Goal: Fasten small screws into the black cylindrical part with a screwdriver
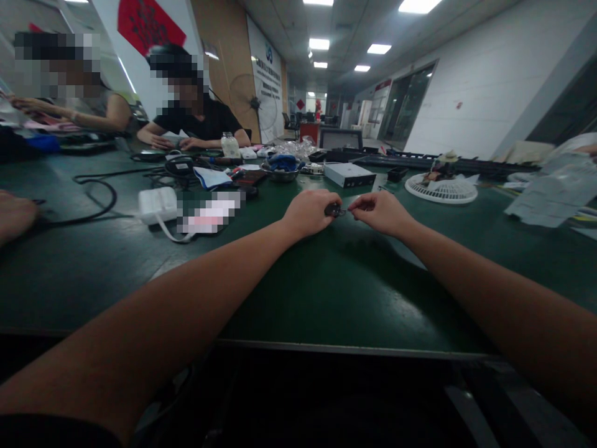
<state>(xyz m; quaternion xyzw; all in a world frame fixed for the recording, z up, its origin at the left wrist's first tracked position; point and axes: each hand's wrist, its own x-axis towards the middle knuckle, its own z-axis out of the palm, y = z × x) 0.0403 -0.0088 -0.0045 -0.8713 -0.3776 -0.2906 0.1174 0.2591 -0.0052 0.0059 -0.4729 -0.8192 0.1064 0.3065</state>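
Above the green tabletop, my left hand [308,213] is closed around a small dark, rounded object [333,210]. A thin metal loop or clip shows at that object's right end; its exact kind is too small to make out. My right hand [377,211] is just to the right, with thumb and fingertips pinched together close to the metal end. Something tiny may be between those fingertips, but I cannot tell what. Both forearms reach in over the table's front edge.
Left of my hands lie a white charger [158,205] with a cable and a blurred phone-like item [212,213]. Further back stand a metal bowl [280,174], a white box [349,175] and a white round basket [441,189]. Two people sit across the table; another person's hand [16,214] rests at far left.
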